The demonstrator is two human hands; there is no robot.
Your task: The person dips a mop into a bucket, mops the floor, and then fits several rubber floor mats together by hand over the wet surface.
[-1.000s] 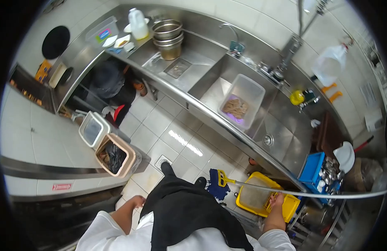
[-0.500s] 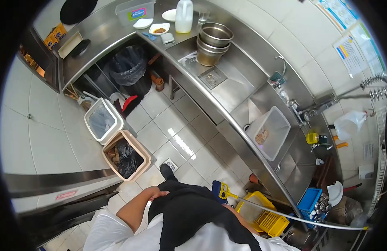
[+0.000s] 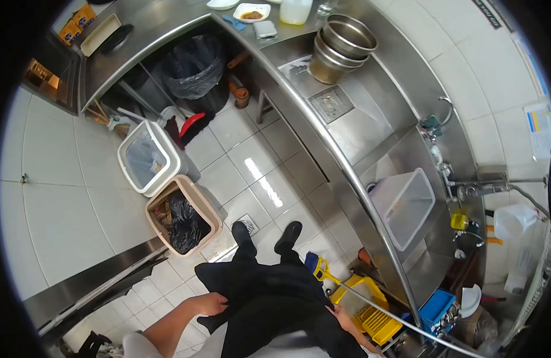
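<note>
A black apron (image 3: pixel 269 292) covers my front. My left hand (image 3: pixel 211 303) is closed on its left edge and holds the cloth out to the side, so a corner flares past my fingers. On the other side my right hand (image 3: pixel 345 318) pinches the apron's right edge, its fingertips partly hidden by the cloth. Just beyond that hand stand a yellow mop bucket (image 3: pixel 371 290) with a wringer and a blue-and-yellow brush head (image 3: pixel 316 266) on a long pale handle. Both my dark shoes rest on the tiled floor (image 3: pixel 245 191).
To the left stand a beige bin (image 3: pixel 213 222) with a black bag and a white bin (image 3: pixel 124 156). A steel counter edge (image 3: pixel 323 134) curves along the right. Its sink holds a clear plastic tub (image 3: pixel 427 194); stacked steel pots (image 3: pixel 334 62) stand farther back.
The view has shifted, and both shoes now show. My left hand has taken the apron's edge outward. My right hand has come into view at the other edge.
</note>
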